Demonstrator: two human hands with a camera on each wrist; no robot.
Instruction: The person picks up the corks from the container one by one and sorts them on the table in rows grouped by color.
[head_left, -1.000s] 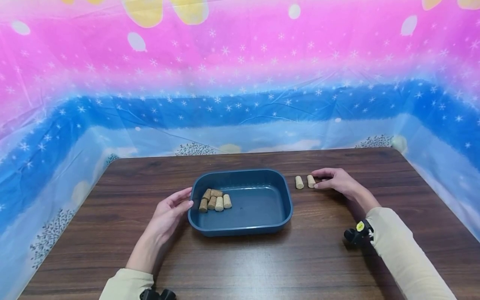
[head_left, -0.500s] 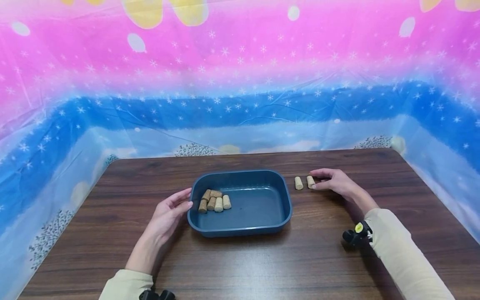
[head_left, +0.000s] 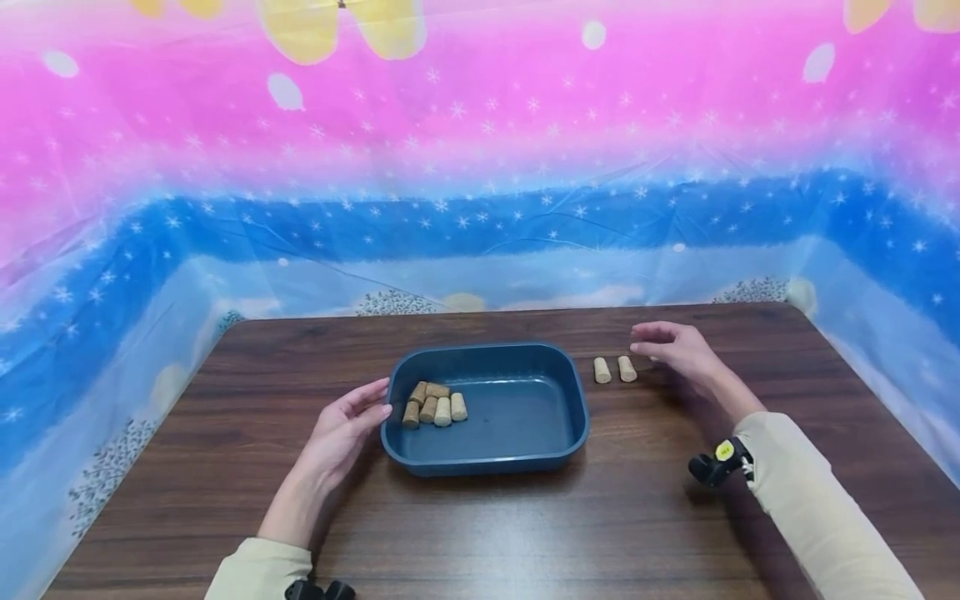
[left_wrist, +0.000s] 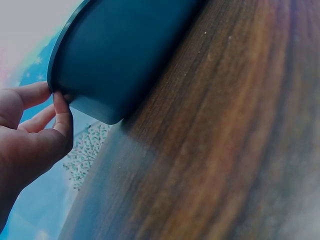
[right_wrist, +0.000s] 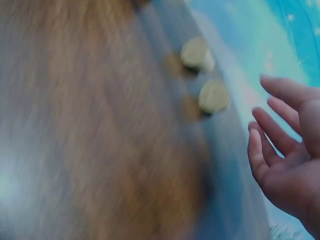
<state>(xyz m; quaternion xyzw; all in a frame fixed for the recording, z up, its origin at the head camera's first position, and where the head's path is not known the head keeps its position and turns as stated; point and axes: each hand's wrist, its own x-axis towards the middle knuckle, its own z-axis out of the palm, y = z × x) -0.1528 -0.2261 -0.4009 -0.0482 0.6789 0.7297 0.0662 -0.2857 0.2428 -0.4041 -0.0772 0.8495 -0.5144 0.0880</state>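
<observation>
A dark blue plastic basin [head_left: 525, 457] sits mid-table. My left hand [head_left: 341, 433] holds its left end, thumb and fingers pinching the rim, as the left wrist view also shows. Several tapered corks [head_left: 430, 410] are grouped in the basin's left part, some brown and two paler. Right of the basin, two pale corks [head_left: 602, 370] rest side by side on the table. My right hand [head_left: 682, 354] hovers just beyond the right-hand cork [head_left: 627, 368]. In the right wrist view its fingers [right_wrist: 275, 132] are loosely spread, with nothing between them.
The table [head_left: 480, 533] is dark wood-grain with rounded far corners. A pink and blue printed cloth [head_left: 480, 167] hangs behind it and along both sides. Each wrist wears a small black camera, such as the right one [head_left: 716, 462].
My right hand has come off the right-hand cork, lifting slightly away and to the right with fingers loosened. The left hand still holds the basin. The head view has shifted a little.
</observation>
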